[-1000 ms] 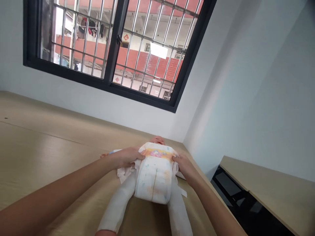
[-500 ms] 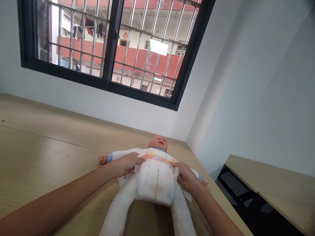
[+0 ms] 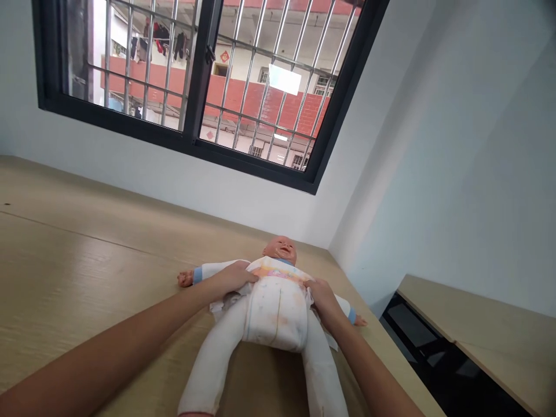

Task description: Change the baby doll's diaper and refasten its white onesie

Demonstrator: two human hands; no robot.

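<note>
A baby doll in white clothing with blue cuffs lies on its back on the wooden table, arms spread and legs toward me. Over its belly and between its legs sits a white diaper with an orange patterned front band. My left hand pinches the band's edge on the left side. On the opposite side my right hand grips the other edge, its fingers partly hidden. Ruffled side parts of the diaper spread out by both hips, with a white tab showing below my right wrist.
The wooden table reaches back to a white wall. Above it is a dark-framed window with metal bars. At the right stands a lower wooden surface with a black glossy front.
Both hands still hold the diaper's front edges. The fingers have shifted slightly, and the ruffled edge by my left hand shows less. The view has tilted a little.
</note>
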